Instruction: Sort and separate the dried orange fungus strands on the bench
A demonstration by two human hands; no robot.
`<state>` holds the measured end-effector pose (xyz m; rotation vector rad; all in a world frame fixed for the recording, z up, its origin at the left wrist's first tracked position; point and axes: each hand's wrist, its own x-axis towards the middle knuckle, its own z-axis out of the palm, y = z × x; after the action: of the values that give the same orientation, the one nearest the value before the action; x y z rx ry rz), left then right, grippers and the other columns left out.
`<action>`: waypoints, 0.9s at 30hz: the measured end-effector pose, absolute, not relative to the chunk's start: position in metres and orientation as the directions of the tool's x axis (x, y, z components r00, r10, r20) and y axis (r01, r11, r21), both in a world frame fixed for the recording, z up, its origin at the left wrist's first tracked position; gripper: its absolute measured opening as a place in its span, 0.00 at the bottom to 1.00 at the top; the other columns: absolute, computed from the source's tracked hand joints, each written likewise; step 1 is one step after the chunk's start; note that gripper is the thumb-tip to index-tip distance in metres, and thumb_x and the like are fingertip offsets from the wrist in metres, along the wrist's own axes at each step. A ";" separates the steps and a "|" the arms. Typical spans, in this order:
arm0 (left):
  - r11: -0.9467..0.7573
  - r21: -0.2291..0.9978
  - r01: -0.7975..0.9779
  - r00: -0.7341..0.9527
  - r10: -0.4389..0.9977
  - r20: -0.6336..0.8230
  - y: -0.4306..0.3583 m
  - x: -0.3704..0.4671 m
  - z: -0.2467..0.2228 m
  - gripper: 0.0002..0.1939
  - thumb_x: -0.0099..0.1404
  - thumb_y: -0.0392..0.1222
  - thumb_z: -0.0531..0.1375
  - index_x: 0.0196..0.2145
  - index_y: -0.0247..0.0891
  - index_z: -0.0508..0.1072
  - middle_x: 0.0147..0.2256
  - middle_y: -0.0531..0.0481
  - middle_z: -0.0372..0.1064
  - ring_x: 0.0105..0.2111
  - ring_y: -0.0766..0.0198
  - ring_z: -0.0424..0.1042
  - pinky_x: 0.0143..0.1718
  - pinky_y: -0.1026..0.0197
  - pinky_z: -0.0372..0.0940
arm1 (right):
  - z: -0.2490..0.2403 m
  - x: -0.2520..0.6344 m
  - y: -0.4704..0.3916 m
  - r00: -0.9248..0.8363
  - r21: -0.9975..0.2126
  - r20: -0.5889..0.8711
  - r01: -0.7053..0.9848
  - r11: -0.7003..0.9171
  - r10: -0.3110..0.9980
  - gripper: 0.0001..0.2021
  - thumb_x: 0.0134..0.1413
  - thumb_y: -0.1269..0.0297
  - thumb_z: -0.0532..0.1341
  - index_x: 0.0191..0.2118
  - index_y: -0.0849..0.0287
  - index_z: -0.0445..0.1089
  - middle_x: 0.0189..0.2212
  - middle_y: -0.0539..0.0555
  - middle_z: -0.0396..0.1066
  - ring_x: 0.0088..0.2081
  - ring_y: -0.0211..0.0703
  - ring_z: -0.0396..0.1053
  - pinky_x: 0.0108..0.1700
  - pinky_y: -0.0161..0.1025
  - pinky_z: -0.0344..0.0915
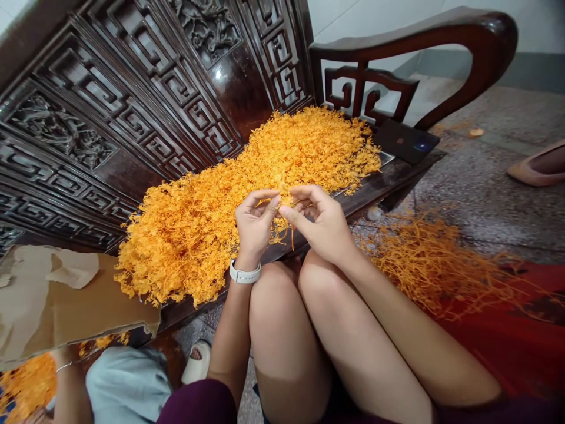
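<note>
My left hand (253,227), with a pale watch strap on its wrist, pinches a small orange flower-like piece (286,201) between thumb and fingers. From the other side my right hand (322,221) grips the same piece, the two thumbs almost touching. Thin orange strands (278,231) dangle below the fingers. Both hands are above my knees, at the front edge of a dark carved wooden bench (371,197). Just beyond them a large heap of orange flower-like pieces (309,144) covers much of the seat. Fingers hide part of the held piece.
A dark phone or tablet (404,141) lies by the armrest (468,38). Loose orange strands (424,259) are piled at right, beside red material (507,353). Cardboard (88,306) sticks out at left. Below it are another person's arm (73,383) and more orange pieces (33,383).
</note>
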<state>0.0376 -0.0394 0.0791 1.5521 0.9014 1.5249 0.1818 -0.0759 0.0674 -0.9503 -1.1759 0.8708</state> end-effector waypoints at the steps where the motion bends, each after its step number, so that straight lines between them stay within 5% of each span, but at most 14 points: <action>1: -0.473 0.881 -0.007 0.033 0.880 0.473 -0.039 0.038 0.079 0.08 0.65 0.44 0.73 0.39 0.40 0.83 0.39 0.47 0.79 0.39 0.65 0.78 0.39 0.64 0.74 | 0.067 0.181 -0.076 0.175 -0.931 0.347 -0.052 0.360 0.921 0.20 0.55 0.55 0.73 0.50 0.56 0.73 0.45 0.56 0.75 0.40 0.45 0.74 0.42 0.44 0.71; 9: -0.440 0.898 0.027 0.022 0.898 0.439 -0.043 0.040 0.082 0.10 0.65 0.46 0.72 0.41 0.40 0.84 0.40 0.46 0.81 0.36 0.65 0.78 0.38 0.63 0.74 | 0.063 0.183 -0.075 0.130 -0.917 0.397 0.097 0.387 0.908 0.23 0.53 0.59 0.74 0.54 0.55 0.74 0.43 0.55 0.76 0.37 0.44 0.72 0.40 0.44 0.70; 13: -0.438 0.899 0.028 0.071 0.898 0.435 -0.043 0.041 0.082 0.10 0.66 0.47 0.71 0.42 0.40 0.83 0.40 0.46 0.80 0.36 0.65 0.78 0.36 0.64 0.73 | 0.067 0.184 -0.076 0.177 -0.914 0.405 0.048 0.403 0.897 0.11 0.62 0.64 0.66 0.49 0.57 0.76 0.40 0.54 0.77 0.37 0.42 0.72 0.40 0.42 0.69; 20: -0.456 0.887 0.077 0.271 0.865 0.422 -0.042 0.041 0.082 0.12 0.75 0.50 0.62 0.49 0.42 0.79 0.43 0.46 0.79 0.42 0.63 0.77 0.43 0.61 0.71 | 0.066 0.186 -0.076 0.282 -0.887 0.420 -0.070 0.456 0.862 0.10 0.61 0.64 0.69 0.48 0.55 0.77 0.39 0.52 0.77 0.36 0.41 0.71 0.42 0.41 0.69; 27: -0.455 0.871 0.184 0.328 0.864 0.382 -0.043 0.040 0.085 0.18 0.77 0.58 0.57 0.38 0.41 0.71 0.32 0.51 0.68 0.32 0.65 0.68 0.35 0.61 0.65 | 0.064 0.185 -0.076 0.339 -0.875 0.417 -0.101 0.473 0.843 0.08 0.59 0.64 0.71 0.43 0.55 0.79 0.35 0.51 0.77 0.33 0.40 0.70 0.37 0.40 0.67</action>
<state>0.0398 -0.0434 0.0850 1.8505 0.9274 1.1570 0.1852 -0.0764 0.0643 -0.8712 -1.0424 0.7284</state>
